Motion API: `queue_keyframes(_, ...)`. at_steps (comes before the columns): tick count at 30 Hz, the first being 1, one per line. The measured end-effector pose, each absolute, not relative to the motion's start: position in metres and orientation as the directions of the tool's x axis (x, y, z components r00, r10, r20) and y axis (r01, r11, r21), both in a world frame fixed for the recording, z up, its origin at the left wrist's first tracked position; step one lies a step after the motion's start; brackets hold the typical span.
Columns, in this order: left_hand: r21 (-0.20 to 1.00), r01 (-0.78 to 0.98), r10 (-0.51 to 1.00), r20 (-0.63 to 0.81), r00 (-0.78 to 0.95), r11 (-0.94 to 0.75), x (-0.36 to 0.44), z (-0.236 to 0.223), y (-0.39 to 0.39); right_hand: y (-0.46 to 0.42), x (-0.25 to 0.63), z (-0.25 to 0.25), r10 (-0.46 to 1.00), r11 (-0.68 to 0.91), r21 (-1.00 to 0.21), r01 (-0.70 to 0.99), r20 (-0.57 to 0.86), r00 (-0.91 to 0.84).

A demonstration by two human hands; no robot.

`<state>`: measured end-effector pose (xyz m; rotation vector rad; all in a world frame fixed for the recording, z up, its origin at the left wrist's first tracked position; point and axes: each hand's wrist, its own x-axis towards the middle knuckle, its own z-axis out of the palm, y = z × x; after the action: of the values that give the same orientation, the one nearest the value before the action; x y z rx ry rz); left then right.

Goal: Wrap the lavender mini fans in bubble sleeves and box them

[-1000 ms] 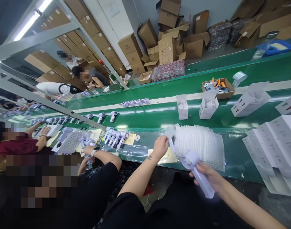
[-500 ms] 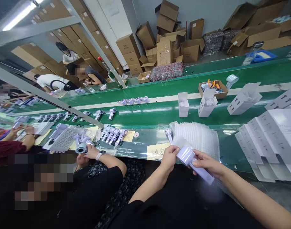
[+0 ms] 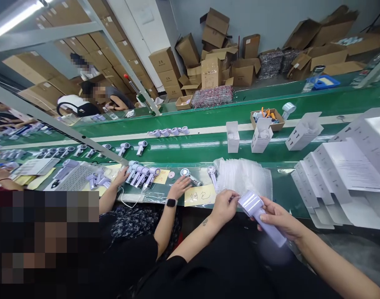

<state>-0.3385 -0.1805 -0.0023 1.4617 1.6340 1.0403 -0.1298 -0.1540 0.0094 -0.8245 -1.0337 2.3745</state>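
Note:
My right hand [image 3: 278, 218] is closed round the handle of a pale lilac hand-held fan [image 3: 259, 213], held over my lap at the near edge of the bench. My left hand [image 3: 225, 207] is closed at the fan's head, pinching a clear bubble bag there. Just beyond both hands lies a stack of clear bubble bags [image 3: 244, 176]. Another fan [image 3: 212, 174] lies beside that stack, and one more [image 3: 189, 176] lies further left, under a co-worker's hand [image 3: 179, 187].
A yellow label [image 3: 200, 194] lies on the bench edge. White folded cartons [image 3: 339, 176] are piled at the right. The green conveyor belt [image 3: 208, 145] carries fans and open white boxes [image 3: 261, 135]. Co-workers sit to my left. Cardboard boxes [image 3: 215, 62] stand behind.
My left hand took a bag from the stack and came back to the fan's head; both hands now hold the fan close together. A co-worker's hand set a fan down by the yellow label.

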Motion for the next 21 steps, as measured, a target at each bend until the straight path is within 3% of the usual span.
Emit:
queue_keyframes(4,0.978,-0.002,0.950,-0.203,-0.237,0.208,-0.332,-0.002,-0.170,-0.152,-0.114,0.012,0.614,-0.610,-0.787,-0.098,-0.390,-0.686)
queue_keyframes(6,0.972,-0.077,0.943,-0.234,-0.235,0.222,-0.325,-0.001,-0.168,-0.152,-0.113,0.014,0.624,-0.581,-0.811,-0.066,-0.392,-0.676)
queue_keyframes(8,0.988,0.086,0.970,-0.106,-0.219,0.127,-0.317,0.002,-0.169,-0.152,-0.116,0.016,0.646,-0.568,-0.821,-0.062,-0.398,-0.651)
queue_keyframes(10,0.935,0.343,0.978,0.150,-0.147,-0.091,-0.312,0.006,-0.172,-0.152,-0.119,0.019,0.656,-0.602,-0.795,-0.079,-0.437,-0.615)
queue_keyframes(14,0.603,0.610,0.804,0.586,0.099,-0.514,-0.310,0.015,-0.175,-0.149,-0.119,0.022,0.605,-0.710,-0.695,-0.109,-0.524,-0.599)
queue_keyframes(18,0.306,0.682,0.669,0.650,0.360,-0.665,-0.316,0.014,-0.179,-0.150,-0.111,0.022,0.607,-0.728,-0.668,-0.156,-0.521,-0.600)
queue_keyframes(21,0.233,0.733,0.677,0.623,0.393,-0.640,-0.319,0.009,-0.181,-0.155,-0.107,0.022,0.657,-0.713,-0.676,-0.186,-0.551,-0.515)
